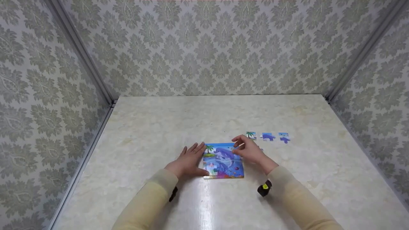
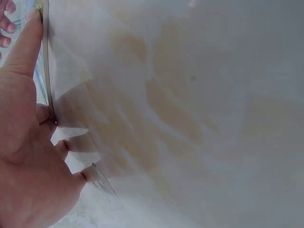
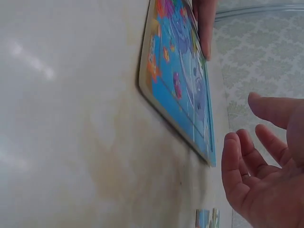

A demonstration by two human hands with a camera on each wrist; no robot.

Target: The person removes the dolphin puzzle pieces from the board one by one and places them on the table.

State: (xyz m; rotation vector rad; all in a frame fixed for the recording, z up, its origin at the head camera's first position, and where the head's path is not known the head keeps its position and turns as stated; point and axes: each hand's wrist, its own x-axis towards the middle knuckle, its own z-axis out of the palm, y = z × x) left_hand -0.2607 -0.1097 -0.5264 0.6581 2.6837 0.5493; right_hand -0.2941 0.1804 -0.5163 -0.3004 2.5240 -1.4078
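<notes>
A flat jigsaw puzzle board [image 1: 223, 161] with a dolphin and palm-tree picture lies on the table. My left hand [image 1: 190, 161] rests along its left edge, thumb on the lower left corner and the other fingers spread near the upper left. Over the board's upper right corner hovers my right hand [image 1: 250, 151]. Its thumb and loosely bent fingers [image 3: 231, 154] stand apart in the right wrist view, with nothing visible between them. Behind it lie a palm-tree puzzle piece [image 1: 251, 134] and two blue-purple pieces [image 1: 267, 136]. Something small beside the right hand is mostly hidden.
The pale marbled table [image 1: 153, 127] reaches back to a patterned wall [image 1: 204, 48], with similar walls at both sides. Black wrist-worn devices [image 1: 264, 188] show under the sleeves, just above the tabletop.
</notes>
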